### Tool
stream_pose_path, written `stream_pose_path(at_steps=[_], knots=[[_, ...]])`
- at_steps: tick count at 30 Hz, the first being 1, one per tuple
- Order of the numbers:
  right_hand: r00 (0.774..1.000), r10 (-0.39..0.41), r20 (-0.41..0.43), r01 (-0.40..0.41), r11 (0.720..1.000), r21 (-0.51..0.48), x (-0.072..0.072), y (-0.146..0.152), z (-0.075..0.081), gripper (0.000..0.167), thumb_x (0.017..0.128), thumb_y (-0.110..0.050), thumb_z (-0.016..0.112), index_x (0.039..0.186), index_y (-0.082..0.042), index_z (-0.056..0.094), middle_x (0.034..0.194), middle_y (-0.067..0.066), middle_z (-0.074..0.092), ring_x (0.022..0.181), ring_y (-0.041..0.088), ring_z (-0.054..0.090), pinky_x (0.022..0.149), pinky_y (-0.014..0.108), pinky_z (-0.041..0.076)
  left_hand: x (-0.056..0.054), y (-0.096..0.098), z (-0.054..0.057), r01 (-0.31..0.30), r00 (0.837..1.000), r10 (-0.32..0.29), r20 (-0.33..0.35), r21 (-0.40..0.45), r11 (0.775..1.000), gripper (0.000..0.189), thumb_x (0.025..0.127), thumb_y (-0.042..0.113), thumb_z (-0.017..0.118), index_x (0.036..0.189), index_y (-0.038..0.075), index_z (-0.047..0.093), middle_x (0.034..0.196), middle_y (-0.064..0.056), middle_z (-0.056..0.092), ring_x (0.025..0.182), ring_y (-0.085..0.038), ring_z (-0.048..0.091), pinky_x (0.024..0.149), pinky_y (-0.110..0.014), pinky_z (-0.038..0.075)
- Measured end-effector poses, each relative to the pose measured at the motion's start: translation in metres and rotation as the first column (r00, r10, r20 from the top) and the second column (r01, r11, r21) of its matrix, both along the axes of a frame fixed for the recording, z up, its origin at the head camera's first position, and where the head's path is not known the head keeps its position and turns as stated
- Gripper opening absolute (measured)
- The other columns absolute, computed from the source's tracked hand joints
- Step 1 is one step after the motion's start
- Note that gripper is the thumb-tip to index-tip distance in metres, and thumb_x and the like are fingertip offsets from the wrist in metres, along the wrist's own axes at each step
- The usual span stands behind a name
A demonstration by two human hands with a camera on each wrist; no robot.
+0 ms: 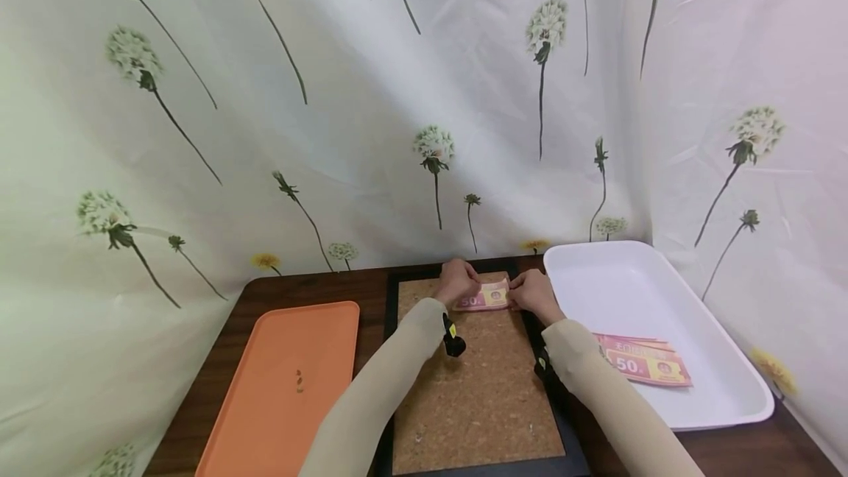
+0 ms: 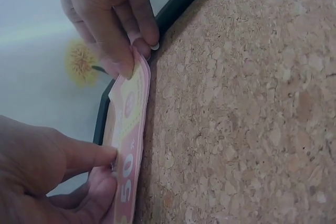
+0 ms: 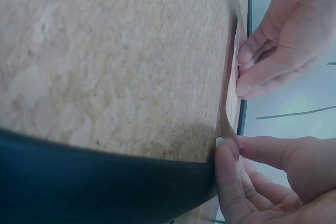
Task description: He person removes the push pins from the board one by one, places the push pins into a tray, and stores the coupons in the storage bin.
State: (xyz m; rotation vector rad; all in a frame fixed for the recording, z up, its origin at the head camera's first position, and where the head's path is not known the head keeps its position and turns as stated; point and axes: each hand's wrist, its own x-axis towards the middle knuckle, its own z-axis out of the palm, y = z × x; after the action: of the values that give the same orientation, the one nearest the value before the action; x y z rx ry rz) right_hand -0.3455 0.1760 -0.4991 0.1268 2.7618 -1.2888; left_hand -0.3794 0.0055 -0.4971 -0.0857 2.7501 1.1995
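A pink and yellow paper coupon [image 1: 486, 298] printed with "50" lies over the far end of a black-framed cork board [image 1: 477, 389]. My left hand [image 1: 457, 283] pinches its left part between thumb and fingers. At the opposite end, my right hand [image 1: 535, 295] grips the right edge of the coupon. In the left wrist view the coupon [image 2: 128, 150] shows layered edges close over the cork. Seen from the right wrist, the paper [image 3: 231, 103] bends slightly beside the cork surface, with the right thumb and index finger on its near corner.
On the right, a white tray [image 1: 709, 322] holds several similar pink coupons [image 1: 642, 361]. An orange tray [image 1: 278, 352] with a few small brownish bits [image 1: 299, 381] lies on the left. Behind the dark wooden table [image 1: 265, 293] hangs a dandelion-print curtain [image 1: 371, 131].
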Motion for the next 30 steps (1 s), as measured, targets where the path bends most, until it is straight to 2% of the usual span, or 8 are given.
stream_pose_path(at_steps=[7,15,23,30], knots=[[1.000,-0.002,0.018,0.002,1.000,-0.003,-0.0017,-0.0007,0.0018,0.021,0.092,-0.001,0.070,0.110,0.008,0.076,0.088,0.019,0.078,0.058,0.010,0.068,0.056,0.023,0.057,0.0001,0.0012,0.0027,-0.003,1.000,0.003,0.012,-0.016,1.000,0.005,0.091,0.004,0.079,0.094,0.008,0.079,0.096,-0.007,0.072,0.083,-0.018,0.062,0.071,-0.029,0.055],[1.000,0.009,0.006,-0.009,1.000,-0.021,0.0017,0.0011,0.0032,0.021,0.092,0.000,0.069,0.109,0.010,0.075,0.088,0.021,0.077,0.059,0.012,0.069,0.057,0.025,0.059,0.0019,0.0010,0.0012,0.037,0.998,-0.039,-0.043,-0.052,0.998,0.004,0.091,0.007,0.080,0.094,0.007,0.079,0.094,-0.006,0.072,0.082,-0.017,0.061,0.070,-0.027,0.053],[1.000,-0.001,0.022,0.002,1.000,-0.022,0.0005,0.0006,0.0015,0.022,0.092,0.000,0.070,0.111,0.011,0.075,0.089,0.021,0.077,0.060,0.012,0.069,0.058,0.025,0.059,0.0045,0.0013,-0.0014,0.031,0.996,-0.037,-0.076,-0.074,0.997,0.004,0.091,0.010,0.080,0.095,0.009,0.081,0.095,-0.004,0.074,0.080,-0.015,0.064,0.070,-0.028,0.054],[1.000,0.000,0.024,0.001,1.000,-0.025,-0.0019,0.0011,0.0010,0.022,0.091,-0.001,0.070,0.110,0.009,0.076,0.090,0.020,0.077,0.058,0.010,0.067,0.056,0.024,0.058,0.0040,0.0006,-0.0056,0.018,0.996,-0.023,-0.091,-0.055,0.998,0.004,0.092,0.008,0.078,0.092,0.011,0.081,0.094,-0.004,0.073,0.080,-0.015,0.064,0.067,-0.027,0.052]])
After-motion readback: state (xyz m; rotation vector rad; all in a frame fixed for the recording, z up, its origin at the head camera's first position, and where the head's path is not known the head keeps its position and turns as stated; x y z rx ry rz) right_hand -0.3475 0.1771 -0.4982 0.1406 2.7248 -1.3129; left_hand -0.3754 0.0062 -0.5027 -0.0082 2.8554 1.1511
